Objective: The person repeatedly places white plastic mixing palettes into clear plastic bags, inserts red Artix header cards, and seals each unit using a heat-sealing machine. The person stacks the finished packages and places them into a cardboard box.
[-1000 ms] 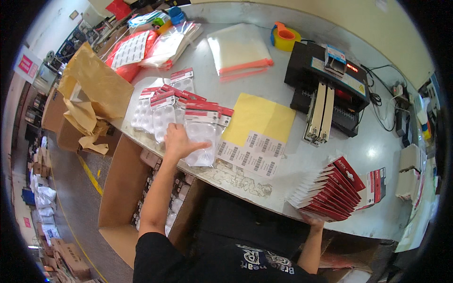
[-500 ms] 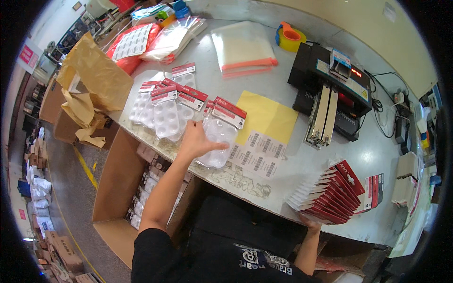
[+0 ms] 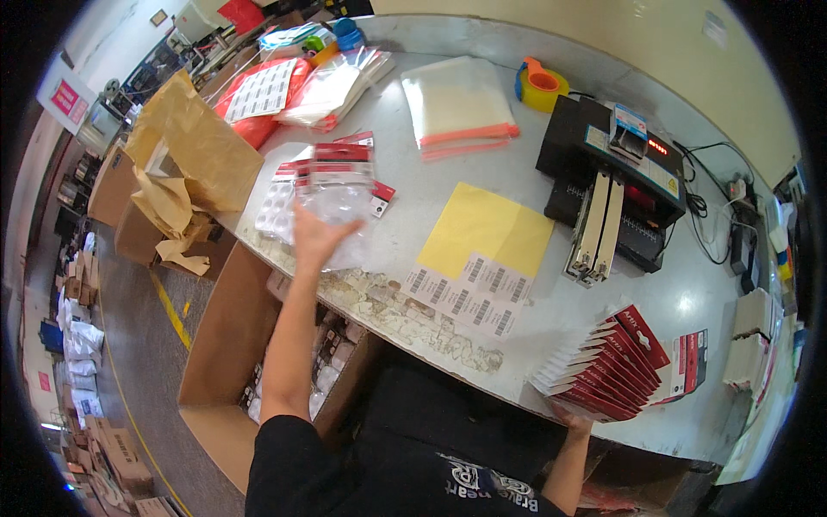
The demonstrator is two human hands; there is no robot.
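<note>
Bagged white plastic palettes with round wells and red header cards lie piled at the table's left. My left hand (image 3: 317, 237) is on this pile, thumb stretched across, its fingers around the edge of a bagged palette (image 3: 345, 211); both are smeared by motion. Another bagged palette (image 3: 276, 211) lies to the left of it. At the table's front right edge, my right hand (image 3: 570, 418) grips the lower end of a fanned stack of red-carded packs (image 3: 607, 370); its fingers are mostly hidden below them. Between the hands lies a sheet of barcode labels (image 3: 469, 297) on yellow backing (image 3: 487, 228).
A black machine (image 3: 612, 181) with a lit display and cables stands at the back right. Behind lie clear bags (image 3: 461, 99) and a tape dispenser (image 3: 543, 84). An open carton (image 3: 224, 345) holding packs sits below the table's left edge, near brown paper (image 3: 194, 146).
My left hand has moved left with the bagged palette, from beside the label sheet onto the pile. My right hand still holds the fanned stack. The view has shifted slightly.
</note>
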